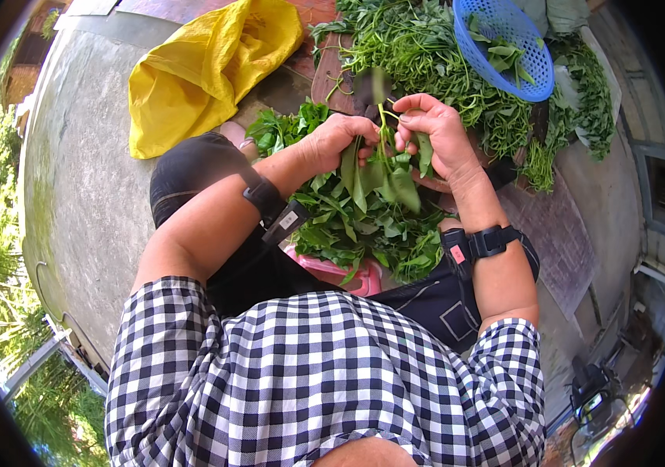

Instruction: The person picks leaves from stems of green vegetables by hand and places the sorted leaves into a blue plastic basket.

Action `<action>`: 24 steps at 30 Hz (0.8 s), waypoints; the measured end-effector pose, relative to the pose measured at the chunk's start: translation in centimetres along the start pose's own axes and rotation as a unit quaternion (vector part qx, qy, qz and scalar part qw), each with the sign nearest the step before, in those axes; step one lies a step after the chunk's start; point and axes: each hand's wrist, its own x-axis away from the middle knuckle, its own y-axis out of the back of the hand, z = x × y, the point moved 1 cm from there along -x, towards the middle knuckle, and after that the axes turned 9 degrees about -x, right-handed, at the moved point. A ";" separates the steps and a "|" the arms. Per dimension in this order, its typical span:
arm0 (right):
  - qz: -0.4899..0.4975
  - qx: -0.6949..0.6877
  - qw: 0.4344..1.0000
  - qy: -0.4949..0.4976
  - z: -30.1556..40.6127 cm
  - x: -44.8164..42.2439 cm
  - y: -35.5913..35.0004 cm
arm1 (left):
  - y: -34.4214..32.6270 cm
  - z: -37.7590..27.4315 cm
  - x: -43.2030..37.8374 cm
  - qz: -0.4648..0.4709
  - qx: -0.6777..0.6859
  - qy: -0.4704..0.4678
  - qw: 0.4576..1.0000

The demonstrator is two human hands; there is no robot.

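Note:
My left hand [341, 140] is closed on a leafy green stem [383, 122] from its left side. My right hand [431, 131] pinches a side stalk of greens between thumb and fingers, with a leaf hanging below the palm. Long leaves dangle between both hands. Beneath them, a big heap of leafy greens [361, 230] lies over a pink plastic container [370, 277], which shows only at its near edge. Beyond my hands is a larger pile of thin-stemmed greens [420, 52]. A blue perforated plastic basket [464, 35] with some loose leaves stands tilted on that pile.
A crumpled yellow woven sack [192, 87] lies at the upper left on the concrete floor [87, 105]. Wooden boards [329, 76] show under the far greens. At the right are more greens [592, 99] and a flat panel [560, 245]. My knees flank the near heap.

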 end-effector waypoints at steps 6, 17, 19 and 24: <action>0.005 0.505 0.834 0.221 -0.3 0.8 0.2 | -0.3 -1.0 1.2 0.056 -0.102 -0.033 0.993; 0.028 0.553 0.813 0.181 -2.0 0.7 0.3 | -1.2 -2.0 2.4 0.107 -0.090 0.025 0.990; 0.021 0.535 0.820 0.205 -2.8 0.6 0.3 | -1.2 -2.2 2.3 0.117 -0.109 0.024 0.987; -0.011 0.480 0.845 0.236 -3.7 -0.6 1.7 | -0.2 -1.9 1.5 0.124 -0.365 -0.286 0.877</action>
